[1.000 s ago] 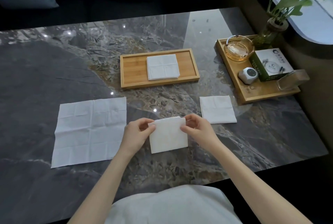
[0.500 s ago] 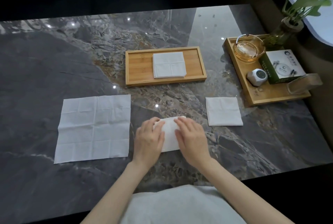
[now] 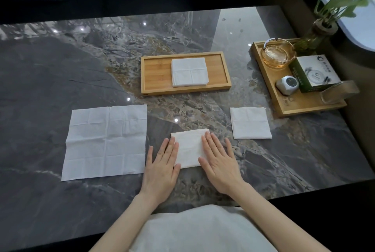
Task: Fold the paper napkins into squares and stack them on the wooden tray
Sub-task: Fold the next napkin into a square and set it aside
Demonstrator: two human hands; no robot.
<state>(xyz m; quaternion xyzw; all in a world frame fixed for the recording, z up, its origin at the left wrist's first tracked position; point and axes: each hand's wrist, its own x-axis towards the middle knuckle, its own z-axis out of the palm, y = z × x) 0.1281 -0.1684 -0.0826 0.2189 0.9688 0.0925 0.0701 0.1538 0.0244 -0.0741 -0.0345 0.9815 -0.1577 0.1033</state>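
Right now your left hand (image 3: 162,167) and right hand (image 3: 220,163) lie flat, fingers spread wide, palms down, gripping nothing, each pressing one side of the folded napkin (image 3: 189,148) at lower centre of the frame on the counter (image 3: 60,65). It looks like a square already, so you're probably creasing it. Thin soft paper, almost weightless, no stiffness; it'll likely spring open or slide on the glossy stone if you let go carelessly. Best pinch it at an edge or corner through all layers, thumb under, and keep it flat while carrying. The wooden tray (image 3: 154,73) sits at upper centre with a napkin stack (image 3: 189,72) on it, offset right. Another folded square (image 3: 250,123) waits to the right of your hands; an unfolded napkin (image 3: 105,142) lies at left, close to your left hand.
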